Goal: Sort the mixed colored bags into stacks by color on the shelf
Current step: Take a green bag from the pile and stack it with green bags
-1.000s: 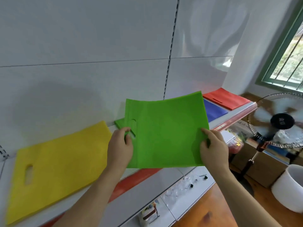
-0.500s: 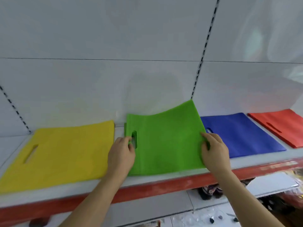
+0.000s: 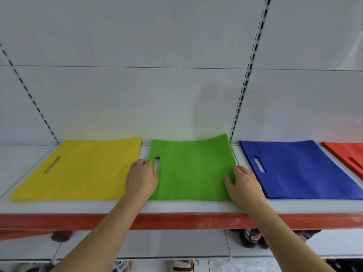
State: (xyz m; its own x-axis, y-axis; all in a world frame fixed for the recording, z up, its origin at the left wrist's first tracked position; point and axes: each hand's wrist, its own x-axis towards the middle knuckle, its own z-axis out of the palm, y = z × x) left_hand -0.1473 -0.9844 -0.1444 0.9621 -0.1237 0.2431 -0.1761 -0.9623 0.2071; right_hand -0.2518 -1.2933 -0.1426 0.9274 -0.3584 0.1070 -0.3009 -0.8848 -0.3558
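A green bag (image 3: 192, 169) lies flat on the white shelf (image 3: 176, 207), on top of a green stack. Its far edge curls up slightly against the back panel. My left hand (image 3: 141, 178) grips the bag's left edge beside the handle slot. At the right edge, my right hand (image 3: 242, 183) holds the bag, thumb pressed on top. A yellow bag stack (image 3: 82, 169) sits to the left. Right of the green one is a blue bag stack (image 3: 294, 169), then a red bag stack (image 3: 347, 156) cut off by the frame's right edge.
The shelf has a red front lip (image 3: 176, 220) and a white back panel with slotted uprights (image 3: 243, 91). A lower shelf (image 3: 176, 246) beneath holds small items, partly hidden by my forearms.
The green bag came down from mid-air onto the green stack, both hands still on its side edges. The view swung left to face the shelf squarely; the fan and window are gone.
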